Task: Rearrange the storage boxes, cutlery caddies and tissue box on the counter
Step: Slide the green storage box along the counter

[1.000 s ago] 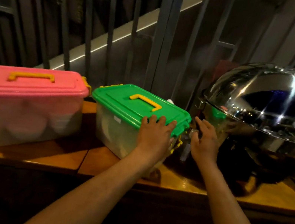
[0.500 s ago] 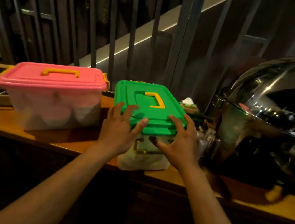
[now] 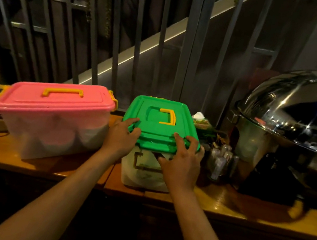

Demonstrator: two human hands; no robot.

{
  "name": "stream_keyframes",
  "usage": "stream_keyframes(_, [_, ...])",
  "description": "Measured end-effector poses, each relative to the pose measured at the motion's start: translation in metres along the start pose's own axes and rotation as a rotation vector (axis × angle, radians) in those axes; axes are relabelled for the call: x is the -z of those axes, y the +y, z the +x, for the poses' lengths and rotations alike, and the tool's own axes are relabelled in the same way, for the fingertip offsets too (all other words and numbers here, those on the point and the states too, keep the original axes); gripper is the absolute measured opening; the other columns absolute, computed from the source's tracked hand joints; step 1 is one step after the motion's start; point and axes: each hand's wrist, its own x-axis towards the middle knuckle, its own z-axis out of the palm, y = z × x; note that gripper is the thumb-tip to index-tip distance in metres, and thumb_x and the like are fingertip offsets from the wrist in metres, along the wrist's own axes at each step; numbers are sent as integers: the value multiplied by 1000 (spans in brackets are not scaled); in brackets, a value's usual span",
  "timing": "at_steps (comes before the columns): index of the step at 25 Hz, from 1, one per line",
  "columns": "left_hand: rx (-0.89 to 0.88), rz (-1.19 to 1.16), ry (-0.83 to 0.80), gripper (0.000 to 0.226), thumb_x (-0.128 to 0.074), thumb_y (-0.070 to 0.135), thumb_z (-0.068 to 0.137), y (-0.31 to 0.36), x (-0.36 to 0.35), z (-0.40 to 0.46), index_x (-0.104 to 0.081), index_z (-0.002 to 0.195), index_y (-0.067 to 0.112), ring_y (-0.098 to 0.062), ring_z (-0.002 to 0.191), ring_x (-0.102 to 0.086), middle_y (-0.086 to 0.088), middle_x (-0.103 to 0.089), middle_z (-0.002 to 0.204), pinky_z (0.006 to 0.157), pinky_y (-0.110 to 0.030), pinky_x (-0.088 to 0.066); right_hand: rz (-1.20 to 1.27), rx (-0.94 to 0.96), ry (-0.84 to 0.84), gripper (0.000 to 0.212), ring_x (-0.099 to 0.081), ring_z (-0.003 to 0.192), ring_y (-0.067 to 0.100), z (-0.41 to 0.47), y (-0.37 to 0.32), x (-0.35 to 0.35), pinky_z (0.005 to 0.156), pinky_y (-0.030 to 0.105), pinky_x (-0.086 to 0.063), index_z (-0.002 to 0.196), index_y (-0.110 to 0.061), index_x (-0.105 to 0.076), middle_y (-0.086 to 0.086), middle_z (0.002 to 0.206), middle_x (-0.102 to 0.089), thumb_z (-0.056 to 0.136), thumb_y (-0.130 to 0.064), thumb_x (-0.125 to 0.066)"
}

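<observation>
Both hands grip the near end of the green box (image 3: 161, 124) on the counter (image 3: 223, 204), left hand (image 3: 121, 138) and right hand (image 3: 182, 161) curled over its lid corners, its long axis pointing away, pink box (image 3: 53, 115) just left.

Bare forearms, no sleeves; left hand (image 3: 121, 137), right hand (image 3: 182, 163) ungloved, ringless

On the counter (image 3: 223, 204) we find two storage boxes side by side, the left box (image 3: 52, 121) just beside the right box (image 3: 156, 138), with the cutlery caddy (image 3: 219, 161) and tissue box (image 3: 202, 122) to its right and the domed chafing dish (image 3: 299, 126) farthest right.
</observation>
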Motion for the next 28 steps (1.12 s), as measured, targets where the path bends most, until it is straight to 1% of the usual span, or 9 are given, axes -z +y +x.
stream_keyframes(4, [-25,-25,-72,59,-43,41,74,-7,8,16,-64,127,23,-33,117,-57,-19,-59,130,103,-42,-44,-53,-38,12,81,-22,137,43,2,-13,-8,96,52,-46,139,-33,-40,7,142,-34,69,-50,-77])
stream_keyframes(7, [-57,-10,-100,58,-43,39,76,-10,11,23,-63,128,23,-33,114,-57,-19,-56,131,103,-41,-44,-69,-54,46,80,-25,135,43,3,-18,-13,94,52,-48,138,-32,-41,7,140,-36,68,-51,-77])
stream_keyframes(9, [-86,-6,-97,51,-47,35,83,-14,10,26,-61,130,22,-35,113,-57,-20,-55,132,102,-41,-44,-77,-49,46,80,-25,135,43,2,-17,-15,95,52,-46,138,-33,-41,7,141,-36,69,-53,-76])
stream_keyframes(13, [-144,23,-100,42,-49,24,94,-19,6,27,-57,134,16,-37,123,-48,-25,-53,133,104,-39,-39,-75,-58,57,80,-26,135,41,1,-17,-15,95,53,-47,138,-34,-40,5,141,-34,69,-57,-73])
stream_keyframes(17, [-177,1,-154,41,-41,33,99,-24,12,28,-54,135,21,-35,126,-47,-23,-50,136,105,-42,-41,-78,-75,16,79,-26,135,41,0,-22,-15,96,55,-48,137,-35,-39,4,143,-31,69,-59,-72])
stream_keyframes(20, [-244,-35,-172,38,-43,35,100,-34,25,16,-57,132,20,-31,123,-52,-16,-52,137,104,-39,-43,-72,-90,-53,85,-20,140,41,-3,-24,-9,106,60,-37,144,-35,-29,6,153,-21,71,-59,-65])
stream_keyframes(23, [-356,-51,-99,32,-55,28,94,-52,54,-6,-63,124,19,-23,115,-59,-7,-65,126,97,-31,-44,-20,-63,76,83,-16,145,36,-13,-46,-2,114,60,-22,146,-32,-30,8,156,-24,71,-56,-56])
stream_keyframes(25, [-370,-12,-8,29,-56,33,91,-70,80,-12,-67,115,22,-23,107,-63,-4,-70,116,93,-36,-48,1,49,175,73,-24,143,34,-14,-78,-7,113,60,-23,140,-30,-44,6,152,-35,71,-50,-56])
stream_keyframes(28, [-323,149,178,32,-52,38,87,-98,126,-10,-68,110,25,-27,103,-64,-4,-71,111,89,-39,-50,58,195,147,58,-35,138,32,-11,-131,-33,110,58,-28,130,-31,-57,4,145,-48,73,-44,-58])
